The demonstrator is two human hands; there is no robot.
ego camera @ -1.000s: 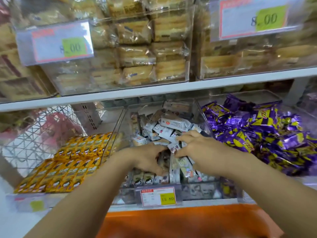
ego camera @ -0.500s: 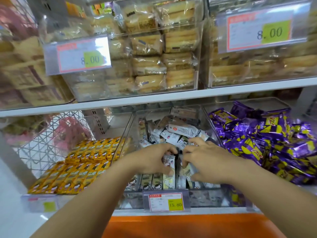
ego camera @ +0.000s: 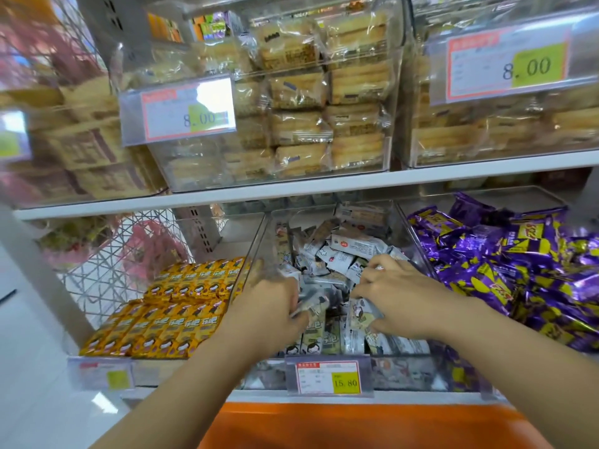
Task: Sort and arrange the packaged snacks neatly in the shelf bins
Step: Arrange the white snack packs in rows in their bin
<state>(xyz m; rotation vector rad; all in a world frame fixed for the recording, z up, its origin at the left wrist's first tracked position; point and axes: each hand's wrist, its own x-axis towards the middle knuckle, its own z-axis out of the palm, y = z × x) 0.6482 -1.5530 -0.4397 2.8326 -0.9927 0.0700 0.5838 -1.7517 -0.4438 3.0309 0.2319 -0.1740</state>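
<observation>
Small grey-and-white snack packets (ego camera: 343, 251) fill the clear middle bin (ego camera: 259, 241) on the lower shelf, loose at the back and standing in a row at the front. My left hand (ego camera: 269, 309) reaches into the bin's left side, its fingers curled around a few packets (ego camera: 312, 301). My right hand (ego camera: 392, 296) is in the bin's right side, fingers curled over packets (ego camera: 361, 314) near the front row.
The left bin holds tidy rows of yellow packets (ego camera: 181, 306). Purple packets (ego camera: 505, 267) are heaped in the right bin. Upper bins hold wrapped cakes (ego camera: 324, 102). A price tag (ego camera: 327, 377) reading 15.80 hangs on the middle bin's front. An orange ledge (ego camera: 356, 426) lies below.
Both hands have shifted slightly apart among the grey packets, the left moving left with packets in its grasp. The camera has tilted up a little.
</observation>
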